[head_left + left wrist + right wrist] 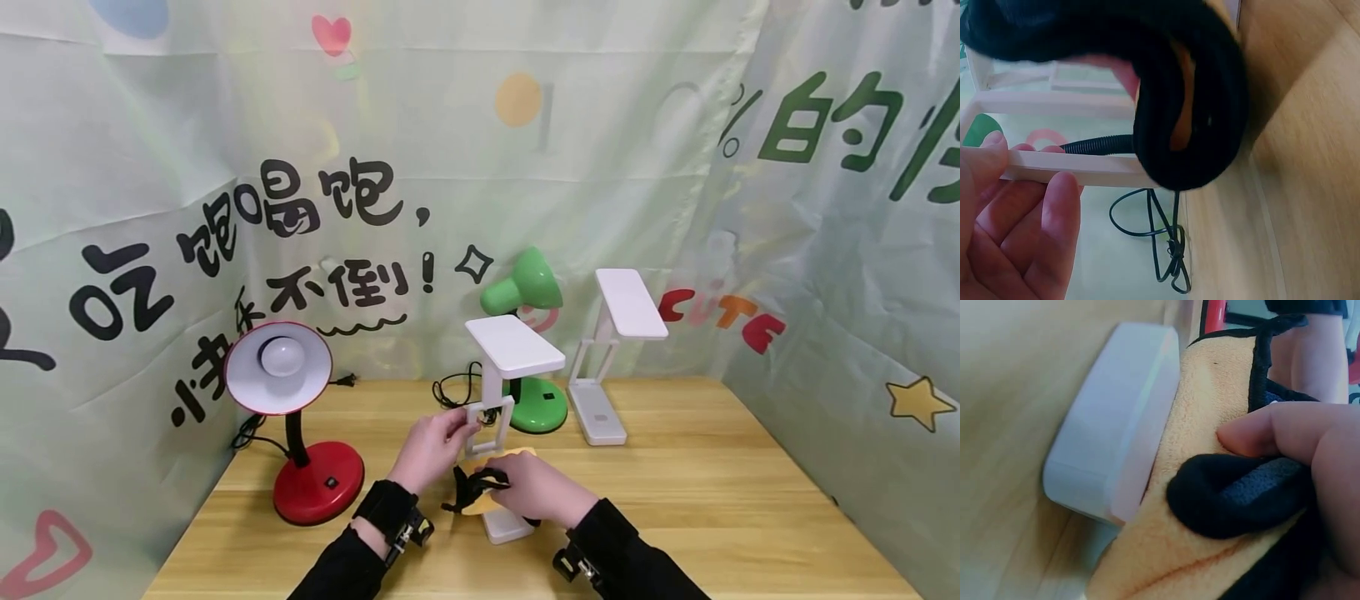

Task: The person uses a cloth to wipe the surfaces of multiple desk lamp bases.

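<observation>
A white folding desk lamp [516, 346] stands near the middle of the table, its flat head raised on a hinged frame. My left hand [431, 448] pinches one bar of that frame [1104, 165] between thumb and fingers. In my right hand [542, 488] is a bunched orange cloth [1204, 394] with black edging, its grey-blue underside partly turned out. The cloth lies against the top of the lamp's white base [1100, 425], covering part of it. In the left wrist view, the black edging hides the frame's lower end.
A red lamp [318, 483] stands at the left. Behind the white lamp are a green lamp [536, 283] and a second white folding lamp [597, 412]. Bundled black cord [1175, 247] lies near the green lamp. A printed curtain [450, 108] hangs behind the wooden table [720, 508].
</observation>
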{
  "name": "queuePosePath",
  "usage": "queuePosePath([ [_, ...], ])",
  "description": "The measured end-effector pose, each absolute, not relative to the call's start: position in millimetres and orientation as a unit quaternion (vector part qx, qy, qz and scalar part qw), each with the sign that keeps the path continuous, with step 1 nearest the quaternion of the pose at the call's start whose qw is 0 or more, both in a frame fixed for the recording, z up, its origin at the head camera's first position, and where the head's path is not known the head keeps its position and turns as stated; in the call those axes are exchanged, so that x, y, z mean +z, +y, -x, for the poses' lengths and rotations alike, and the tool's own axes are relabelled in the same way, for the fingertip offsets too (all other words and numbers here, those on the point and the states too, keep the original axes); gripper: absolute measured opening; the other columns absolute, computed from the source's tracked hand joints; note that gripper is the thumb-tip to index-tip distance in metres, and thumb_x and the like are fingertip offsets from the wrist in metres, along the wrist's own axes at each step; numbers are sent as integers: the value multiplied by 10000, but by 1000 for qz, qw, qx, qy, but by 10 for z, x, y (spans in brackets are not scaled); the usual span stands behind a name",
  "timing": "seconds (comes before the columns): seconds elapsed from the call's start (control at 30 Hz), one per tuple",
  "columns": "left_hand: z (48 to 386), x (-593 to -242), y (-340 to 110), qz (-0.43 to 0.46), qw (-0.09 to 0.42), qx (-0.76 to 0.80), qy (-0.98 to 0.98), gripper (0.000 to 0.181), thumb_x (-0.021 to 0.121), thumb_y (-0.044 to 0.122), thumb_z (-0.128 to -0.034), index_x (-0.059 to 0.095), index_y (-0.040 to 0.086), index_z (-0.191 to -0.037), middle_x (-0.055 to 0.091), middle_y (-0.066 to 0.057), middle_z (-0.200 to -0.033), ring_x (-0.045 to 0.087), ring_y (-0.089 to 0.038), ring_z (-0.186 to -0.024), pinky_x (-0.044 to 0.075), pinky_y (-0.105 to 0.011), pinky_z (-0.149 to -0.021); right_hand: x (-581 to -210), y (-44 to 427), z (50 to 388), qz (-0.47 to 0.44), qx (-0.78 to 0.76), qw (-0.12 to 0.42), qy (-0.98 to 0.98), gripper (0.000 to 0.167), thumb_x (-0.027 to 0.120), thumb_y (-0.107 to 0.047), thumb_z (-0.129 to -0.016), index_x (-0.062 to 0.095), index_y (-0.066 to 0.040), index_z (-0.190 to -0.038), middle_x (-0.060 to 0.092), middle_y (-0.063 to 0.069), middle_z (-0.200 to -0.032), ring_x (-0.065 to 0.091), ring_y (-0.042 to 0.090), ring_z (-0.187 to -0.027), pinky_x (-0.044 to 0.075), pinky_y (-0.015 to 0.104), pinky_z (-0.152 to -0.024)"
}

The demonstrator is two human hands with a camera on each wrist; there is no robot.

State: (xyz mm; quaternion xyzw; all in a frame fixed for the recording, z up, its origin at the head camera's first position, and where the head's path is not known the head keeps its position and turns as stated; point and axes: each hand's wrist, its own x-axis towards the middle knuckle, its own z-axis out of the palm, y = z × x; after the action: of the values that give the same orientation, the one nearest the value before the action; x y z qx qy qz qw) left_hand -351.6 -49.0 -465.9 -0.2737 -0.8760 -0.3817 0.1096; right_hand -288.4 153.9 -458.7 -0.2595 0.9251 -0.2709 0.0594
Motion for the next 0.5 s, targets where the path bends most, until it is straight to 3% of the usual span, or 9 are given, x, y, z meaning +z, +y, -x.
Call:
queuePosePath([
  [0.27,3497,-4644,-493,273,107,-382,-876,168,603,346,-1029,674,209,-963,538,94,-671,413,-45,-503,333,-209,-480,-4599,1507,3021,236,-280,68,928,238,699,-152,-929,707,-160,-1167,720,-17,-905,597,45,-620,496,247,-566],
  [0.5,3523,-4677,-494,282,116,-388,-870,173,604,334,-1030,681,197,-960,563,75,-674,395,-40,-490,329,-213,-459,-4642,1548,2952,254,-269,46,928,387,712,-150,-913,675,-117,-1296,759,62,-1052,599,34,-692,495,234,-623],
])
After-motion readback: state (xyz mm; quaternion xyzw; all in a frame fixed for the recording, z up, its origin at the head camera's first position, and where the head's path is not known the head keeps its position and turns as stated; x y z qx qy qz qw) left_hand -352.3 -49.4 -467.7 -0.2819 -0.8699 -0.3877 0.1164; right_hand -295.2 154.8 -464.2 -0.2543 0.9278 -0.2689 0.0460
